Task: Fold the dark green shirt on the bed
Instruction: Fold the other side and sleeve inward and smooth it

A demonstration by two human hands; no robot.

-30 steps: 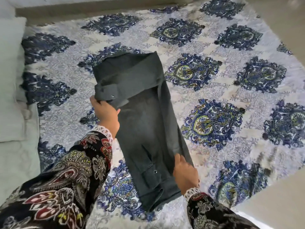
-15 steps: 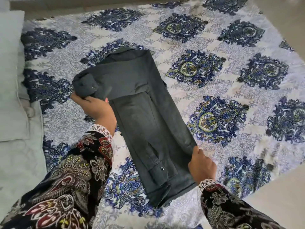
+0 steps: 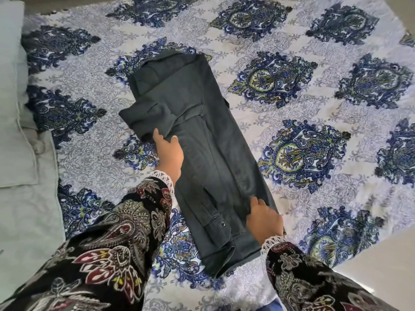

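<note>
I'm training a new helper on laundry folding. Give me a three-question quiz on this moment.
1. True or false: the shirt lies spread fully open on the bedspread.
2. Which hand grips the folded sleeve that sticks out sideways? A) left hand B) right hand
3. Fill in: the right hand rests near the shirt's ____ end, beside the snap button.

Key: 1 false, it is folded into a long narrow strip; 2 A; 3 near (the end closest to the person).

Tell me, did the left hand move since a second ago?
Yes. The left hand is still at the dark green shirt, but the folded sleeve part it holds swung out toward the pillow side, then came back toward the shirt's middle.
</note>
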